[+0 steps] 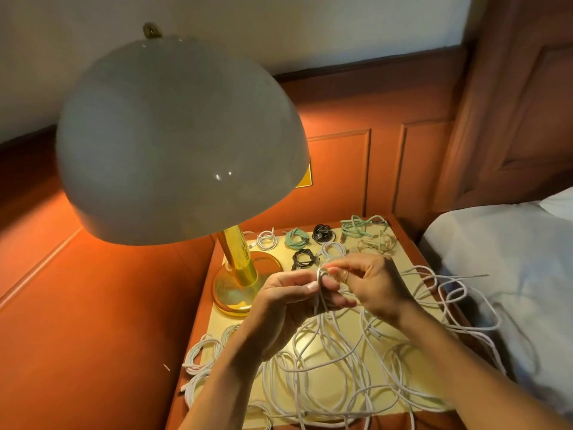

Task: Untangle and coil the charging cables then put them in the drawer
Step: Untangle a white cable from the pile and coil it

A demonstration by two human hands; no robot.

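Part of the table [217, 325] was hidden behind a large lamp shade [183, 141] at upper left, and the white cable tangle [341, 367] on it was cut off by the lower edge. At centre frame, a white cable [320, 276] was pinched in the closed grips of the left hand [288, 296] and right hand [375, 283], above the tangle. Small coiled cables [310, 240] were laid further back.

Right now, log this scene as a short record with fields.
left hand: grips a loop of white cable
right hand: pinches the same cable
tangle: loose white cables spread over the table, some hanging over the right edge
coils: small bundles at the back, white, green and black
lamp: stands on the table, left of the hands
drawer: not in view
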